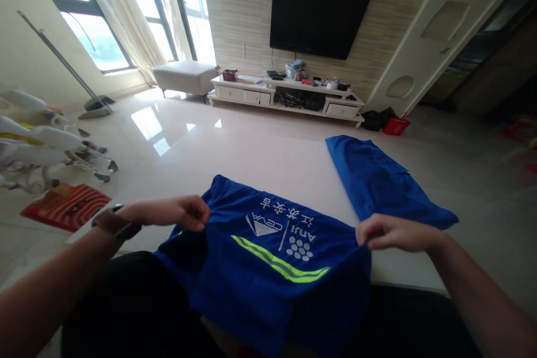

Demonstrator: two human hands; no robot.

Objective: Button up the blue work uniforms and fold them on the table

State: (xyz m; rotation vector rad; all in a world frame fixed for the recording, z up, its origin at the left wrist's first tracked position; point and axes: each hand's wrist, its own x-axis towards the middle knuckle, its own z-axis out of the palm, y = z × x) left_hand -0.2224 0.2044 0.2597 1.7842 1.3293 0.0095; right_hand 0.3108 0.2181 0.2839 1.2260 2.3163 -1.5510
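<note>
A blue work jacket [268, 291] with white lettering and a yellow-green reflective stripe hangs over my lap, its printing upside down to me. My left hand [187, 213], with a watch on the wrist, pinches the jacket's left side. On the opposite side my right hand [388, 232] grips the cloth between thumb and fingers, so the fabric is drawn out between both hands. Beyond my right hand lies another blue garment [377, 179], flat and folded. The jacket's lower part falls between my dark-clothed legs and is partly in shadow.
A red bag [69, 207] lies on the floor at left, near white wheeled chairs [54, 142]. A dustpan [97, 106] stands by the windows. Across the room are a grey bench [187, 75], a cluttered white TV cabinet [243, 94] and a wall-mounted television [321, 11].
</note>
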